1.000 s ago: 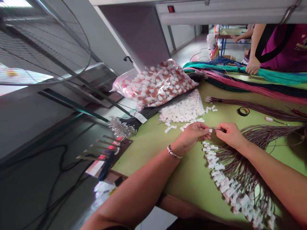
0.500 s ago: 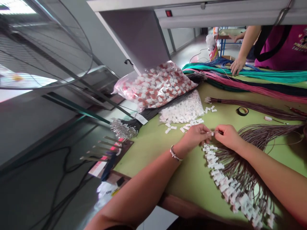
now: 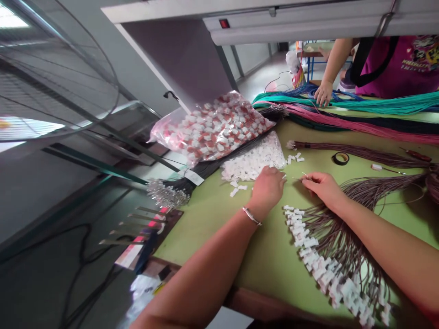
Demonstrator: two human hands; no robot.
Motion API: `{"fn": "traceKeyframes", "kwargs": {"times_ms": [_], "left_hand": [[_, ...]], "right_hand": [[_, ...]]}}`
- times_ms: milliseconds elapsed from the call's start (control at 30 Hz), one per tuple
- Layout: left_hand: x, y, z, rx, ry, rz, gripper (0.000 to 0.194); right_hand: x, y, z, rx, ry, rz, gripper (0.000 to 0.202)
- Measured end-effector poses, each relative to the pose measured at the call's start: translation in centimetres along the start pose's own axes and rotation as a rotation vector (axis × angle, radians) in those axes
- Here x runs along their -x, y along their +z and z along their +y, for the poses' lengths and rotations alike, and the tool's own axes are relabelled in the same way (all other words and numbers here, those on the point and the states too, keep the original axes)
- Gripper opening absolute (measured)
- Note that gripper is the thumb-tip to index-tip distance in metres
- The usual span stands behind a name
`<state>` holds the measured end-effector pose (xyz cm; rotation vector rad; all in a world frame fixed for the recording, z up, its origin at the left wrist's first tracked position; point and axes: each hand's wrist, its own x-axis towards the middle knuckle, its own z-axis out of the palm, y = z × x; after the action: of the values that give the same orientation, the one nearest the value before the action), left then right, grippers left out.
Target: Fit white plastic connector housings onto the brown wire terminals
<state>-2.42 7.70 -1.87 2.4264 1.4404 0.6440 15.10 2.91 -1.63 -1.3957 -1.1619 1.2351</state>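
My left hand [image 3: 269,187] is at the loose white connectors by the clear bag of white connectors [image 3: 255,157]; its fingers are curled, with a small white piece at the fingertips. To its right, my right hand [image 3: 320,186] pinches thin wire ends with metal tips [image 3: 306,176]. Below the hands, a curved row of white connectors [image 3: 320,265] is attached to brown wires [image 3: 370,192], which run under my right forearm. A few loose white connectors [image 3: 235,188] lie left of my left hand.
A bag of white and red-brown connectors [image 3: 216,125] rests at the back. Black tape [image 3: 340,158], a red-handled tool [image 3: 416,155] and teal wires [image 3: 377,106] lie rightward. A person's hand [image 3: 323,93] touches the wires. Metal prongs [image 3: 137,224] stick out at the left edge.
My left hand has moved left and up, away from my right hand, to the loose connectors. My right hand still pinches wire. The view has shifted slightly.
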Motion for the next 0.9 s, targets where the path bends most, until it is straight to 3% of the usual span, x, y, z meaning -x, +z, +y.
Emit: {"fn": "traceKeyframes", "kwargs": {"times_ms": [100, 200, 300, 400, 467, 667, 900], "left_hand": [[-0.3, 0.4, -0.2, -0.049, 0.034, -0.032, 0.022], [0.2, -0.4, -0.1, 0.089, 0.036, 0.058, 0.019], [1.3, -1.3, 0.4, 0.439, -0.123, 0.058, 0.017], [2.2, -1.4, 1.0, 0.873, -0.334, -0.105, 0.023], [2.4, -1.1, 1.2, 1.023, -0.381, -0.168, 0.025], [2.2, -0.3, 1.2, 1.166, -0.357, -0.203, 0.021], [2.3, -0.8, 1.5, 1.192, -0.347, -0.180, 0.023]], "right_hand": [[0.2, -0.1, 0.2, 0.060, -0.026, 0.010, 0.021], [0.5, 0.1, 0.1, 0.105, -0.072, 0.024, 0.020], [0.7, 0.3, -0.4, 0.131, -0.106, 0.034, 0.020], [0.9, 0.4, -0.6, 0.150, -0.148, 0.058, 0.020], [1.0, 0.4, -0.4, 0.170, -0.174, 0.069, 0.020], [1.0, 0.2, 0.3, 0.279, -0.243, 0.077, 0.019], [0.8, 0.2, 0.7, 0.371, -0.248, 0.096, 0.020]]}}
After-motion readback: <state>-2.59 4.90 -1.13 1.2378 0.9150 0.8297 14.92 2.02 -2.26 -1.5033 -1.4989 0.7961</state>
